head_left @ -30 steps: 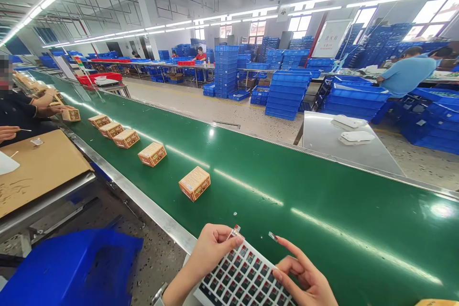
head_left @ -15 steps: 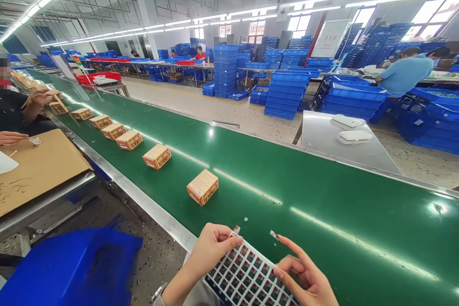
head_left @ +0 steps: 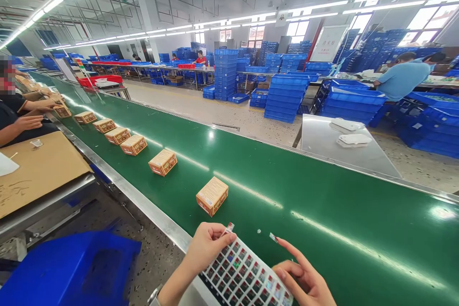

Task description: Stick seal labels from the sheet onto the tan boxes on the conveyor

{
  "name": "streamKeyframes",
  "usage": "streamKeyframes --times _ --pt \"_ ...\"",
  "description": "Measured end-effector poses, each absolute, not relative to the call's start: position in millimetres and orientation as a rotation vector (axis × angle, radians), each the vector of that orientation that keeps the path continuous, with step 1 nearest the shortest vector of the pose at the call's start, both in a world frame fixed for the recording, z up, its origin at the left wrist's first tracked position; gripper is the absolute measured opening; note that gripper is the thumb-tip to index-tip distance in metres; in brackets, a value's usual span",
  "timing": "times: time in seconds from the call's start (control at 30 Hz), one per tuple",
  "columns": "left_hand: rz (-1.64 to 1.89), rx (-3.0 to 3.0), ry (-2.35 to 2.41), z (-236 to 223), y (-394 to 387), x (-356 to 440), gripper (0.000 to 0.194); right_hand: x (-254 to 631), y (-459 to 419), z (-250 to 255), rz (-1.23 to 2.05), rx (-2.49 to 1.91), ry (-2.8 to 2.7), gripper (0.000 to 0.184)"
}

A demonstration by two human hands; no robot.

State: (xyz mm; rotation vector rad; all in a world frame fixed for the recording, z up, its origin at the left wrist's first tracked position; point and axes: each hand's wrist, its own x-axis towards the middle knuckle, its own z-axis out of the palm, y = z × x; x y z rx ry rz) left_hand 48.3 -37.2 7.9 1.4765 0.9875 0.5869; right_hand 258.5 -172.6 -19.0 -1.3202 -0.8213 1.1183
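Observation:
My left hand (head_left: pixel 210 247) pinches the upper left corner of a white sheet of small dark-and-red square stickers (head_left: pixel 244 272), some with a shiny rainbow glint. A small sticker (head_left: pixel 230 226) sticks up by its thumb and fingers. At the sheet's right edge is my right hand (head_left: pixel 304 272), its thumb and curled fingers closed on that edge. The right index finger is stretched out, with another small sticker (head_left: pixel 273 237) on its tip. Just beyond my hands, a tan-and-brown printed box (head_left: pixel 212 196) sits on the green conveyor belt (head_left: pixel 322 201).
Several similar boxes (head_left: pixel 163 162) line the belt toward the far left. A co-worker's hands (head_left: pixel 28 122) are by a cardboard-topped table (head_left: pixel 43 167). A blue plastic thing (head_left: pixel 71 267) is low at left. Beyond the belt stand a metal table (head_left: pixel 333 148) and stacked blue crates (head_left: pixel 287 98).
The boxes have shifted right and closer to me along the belt. My left hand and the sheet have moved slightly left. The co-worker's hand has lifted off the small item on the cardboard.

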Motion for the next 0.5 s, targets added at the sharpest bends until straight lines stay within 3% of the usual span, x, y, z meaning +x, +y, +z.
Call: streamKeyframes --times 0.17,0.3,0.5 --pt "0.786 1.826 1.071 12.2 1.3 10.2 0.035 268.2 -170.1 -20.2 1.010 -1.420 -0.795 0.058" --pt "0.710 1.735 1.023 1.1 20.4 -4.6 0.040 271.8 -168.0 -23.7 0.971 -1.437 -0.751 0.056" --pt "0.633 1.675 0.902 -9.8 7.8 6.3 0.032 268.8 -165.1 -32.8 0.981 -1.409 -0.668 0.055"
